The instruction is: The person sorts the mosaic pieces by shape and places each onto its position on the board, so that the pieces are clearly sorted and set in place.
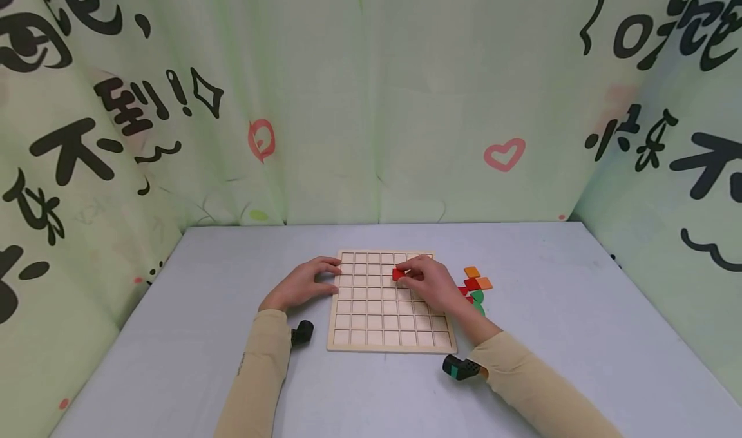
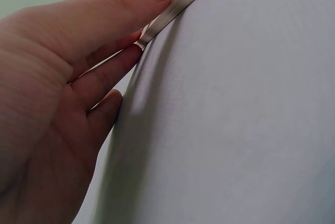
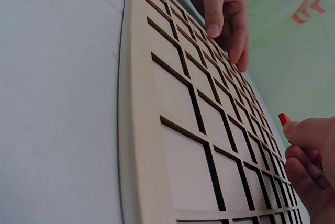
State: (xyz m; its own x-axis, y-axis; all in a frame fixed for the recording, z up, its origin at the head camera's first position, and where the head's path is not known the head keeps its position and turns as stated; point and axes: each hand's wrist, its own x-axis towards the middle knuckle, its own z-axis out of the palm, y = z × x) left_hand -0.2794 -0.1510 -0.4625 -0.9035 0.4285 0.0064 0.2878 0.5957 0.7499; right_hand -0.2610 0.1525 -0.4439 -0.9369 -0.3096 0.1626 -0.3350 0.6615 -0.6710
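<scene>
A wooden grid board (image 1: 390,349) with rows of square recesses lies flat on the table. My left hand (image 1: 306,283) rests at the board's left edge, thumb and fingertips against the frame; the left wrist view shows the same hand (image 2: 57,77) with its fingers fairly straight. Over the upper right part of the grid, my right hand (image 1: 431,283) pinches a small red square tile (image 1: 397,274) between thumb and fingers. In the right wrist view only a red end of that tile (image 3: 283,118) sticks out past the fingertips.
Right of the board lies a loose group of flat pieces: orange tiles (image 1: 472,272), a red tile (image 1: 472,284) and green rounded pieces (image 1: 478,296). The white table (image 1: 174,361) ends at a printed curtain (image 1: 324,103) behind and at both sides.
</scene>
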